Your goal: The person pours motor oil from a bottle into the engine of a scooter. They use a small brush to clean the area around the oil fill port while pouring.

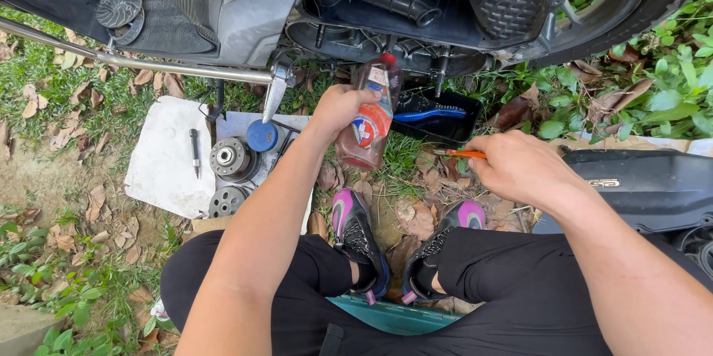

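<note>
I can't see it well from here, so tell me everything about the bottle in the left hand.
The bottle is clear plastic with a red cap and a red, white and blue label, holding brownish liquid. It is roughly upright, tilted slightly, held off the ground below the scooter's open engine case. The left hand wraps its upper part; nothing else touches it.

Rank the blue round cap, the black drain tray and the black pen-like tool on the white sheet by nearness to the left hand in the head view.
From the left hand:
1. Blue round cap, just to its left.
2. Black drain tray, to its right under the scooter.
3. Black pen-like tool, far left on the white sheet.
</note>
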